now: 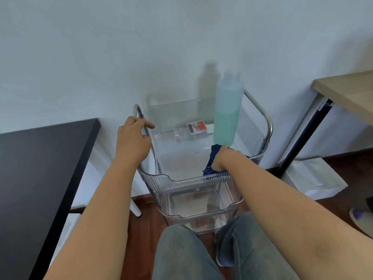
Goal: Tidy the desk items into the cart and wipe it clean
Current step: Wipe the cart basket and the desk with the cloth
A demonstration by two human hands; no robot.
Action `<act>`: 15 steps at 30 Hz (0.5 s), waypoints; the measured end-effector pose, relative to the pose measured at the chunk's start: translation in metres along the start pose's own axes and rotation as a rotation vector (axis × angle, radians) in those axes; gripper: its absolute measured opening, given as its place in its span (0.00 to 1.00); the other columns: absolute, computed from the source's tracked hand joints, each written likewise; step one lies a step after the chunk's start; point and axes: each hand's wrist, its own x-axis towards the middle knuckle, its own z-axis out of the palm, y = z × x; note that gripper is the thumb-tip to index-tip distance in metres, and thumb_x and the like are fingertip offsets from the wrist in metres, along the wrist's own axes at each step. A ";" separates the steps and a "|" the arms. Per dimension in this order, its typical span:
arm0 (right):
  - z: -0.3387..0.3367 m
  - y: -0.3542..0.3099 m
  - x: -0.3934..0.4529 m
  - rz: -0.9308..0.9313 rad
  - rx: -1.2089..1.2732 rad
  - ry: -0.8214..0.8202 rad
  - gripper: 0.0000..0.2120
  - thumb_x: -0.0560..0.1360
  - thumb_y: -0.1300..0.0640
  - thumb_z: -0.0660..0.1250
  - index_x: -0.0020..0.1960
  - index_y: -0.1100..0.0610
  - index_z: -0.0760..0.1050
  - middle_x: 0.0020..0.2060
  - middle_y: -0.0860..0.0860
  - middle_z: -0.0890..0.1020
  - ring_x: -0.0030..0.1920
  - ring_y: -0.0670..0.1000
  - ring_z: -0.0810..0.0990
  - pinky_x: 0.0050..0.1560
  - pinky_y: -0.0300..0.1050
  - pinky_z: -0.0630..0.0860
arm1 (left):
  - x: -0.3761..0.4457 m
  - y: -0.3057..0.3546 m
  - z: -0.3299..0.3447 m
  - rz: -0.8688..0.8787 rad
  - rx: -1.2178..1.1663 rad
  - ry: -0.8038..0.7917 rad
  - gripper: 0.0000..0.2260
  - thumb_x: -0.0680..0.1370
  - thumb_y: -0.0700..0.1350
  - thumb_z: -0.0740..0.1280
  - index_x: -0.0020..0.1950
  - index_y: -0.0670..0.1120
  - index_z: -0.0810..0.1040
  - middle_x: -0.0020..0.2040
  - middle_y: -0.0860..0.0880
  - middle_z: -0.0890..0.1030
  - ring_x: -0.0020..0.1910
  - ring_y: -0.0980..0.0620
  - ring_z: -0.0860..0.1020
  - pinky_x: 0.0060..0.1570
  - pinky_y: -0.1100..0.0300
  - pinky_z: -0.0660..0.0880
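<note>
Two bare hands are at the clear plastic cart (161,179), which stands against the wall between a black desk (40,168) and a wooden table (347,91). Left hand (133,138) grasps the cart's metal handle (139,112), fingers curled round the tube. Right hand (224,156) sits in the top tray, clutching a dark blue cloth (211,160) and a bottle (227,110) of green liquid held upright. Small box (196,128) with red label lies at the tray's far end.

Plain white wall (101,47) behind, dark wood floor (145,229). Black surface (40,168) at left, light wood surface (347,91) on black leg (306,136) at right.
</note>
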 end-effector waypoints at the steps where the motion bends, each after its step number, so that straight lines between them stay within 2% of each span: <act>1: 0.003 0.001 0.002 0.054 0.072 -0.027 0.21 0.80 0.50 0.51 0.71 0.56 0.58 0.65 0.57 0.67 0.65 0.61 0.67 0.70 0.57 0.62 | 0.000 0.000 0.000 0.001 0.001 -0.001 0.21 0.73 0.31 0.59 0.55 0.52 0.80 0.62 0.50 0.74 0.62 0.42 0.70 0.55 0.60 0.64; 3: 0.006 0.000 0.004 0.135 0.166 -0.088 0.30 0.81 0.46 0.48 0.78 0.56 0.44 0.74 0.60 0.55 0.73 0.64 0.54 0.74 0.60 0.52 | 0.000 0.001 -0.001 0.005 -0.001 -0.007 0.20 0.73 0.31 0.59 0.55 0.51 0.81 0.62 0.50 0.73 0.62 0.42 0.69 0.55 0.59 0.64; 5: 0.006 -0.002 -0.001 0.201 0.273 -0.120 0.38 0.79 0.42 0.52 0.78 0.56 0.36 0.75 0.64 0.48 0.74 0.67 0.46 0.73 0.60 0.48 | 0.000 0.001 -0.001 0.007 -0.005 -0.012 0.20 0.73 0.31 0.59 0.55 0.51 0.81 0.62 0.49 0.73 0.63 0.43 0.69 0.56 0.59 0.65; 7: 0.005 -0.003 -0.004 0.208 0.372 -0.068 0.40 0.77 0.41 0.57 0.78 0.54 0.39 0.74 0.65 0.48 0.74 0.68 0.46 0.73 0.61 0.50 | -0.001 0.001 -0.002 0.012 -0.002 -0.014 0.20 0.73 0.31 0.59 0.55 0.52 0.81 0.62 0.49 0.73 0.63 0.43 0.69 0.56 0.60 0.64; 11: 0.005 -0.002 -0.005 0.113 0.368 0.015 0.34 0.75 0.48 0.61 0.76 0.56 0.51 0.74 0.66 0.52 0.73 0.69 0.50 0.71 0.66 0.53 | -0.001 0.001 0.000 0.014 -0.005 -0.008 0.20 0.73 0.31 0.60 0.55 0.52 0.81 0.62 0.49 0.73 0.62 0.43 0.70 0.55 0.60 0.64; 13: 0.007 -0.004 -0.005 0.017 0.317 0.060 0.30 0.75 0.52 0.60 0.74 0.57 0.55 0.72 0.65 0.60 0.70 0.68 0.59 0.67 0.62 0.60 | -0.001 0.000 0.000 0.010 -0.010 -0.003 0.20 0.73 0.31 0.59 0.55 0.52 0.81 0.62 0.49 0.73 0.61 0.43 0.71 0.55 0.59 0.65; 15: 0.008 -0.005 -0.006 -0.078 0.298 0.095 0.26 0.74 0.54 0.60 0.71 0.58 0.60 0.64 0.61 0.70 0.62 0.64 0.69 0.59 0.56 0.68 | -0.001 0.000 0.000 0.007 -0.017 0.000 0.21 0.73 0.31 0.59 0.55 0.53 0.81 0.62 0.49 0.73 0.62 0.43 0.71 0.54 0.59 0.65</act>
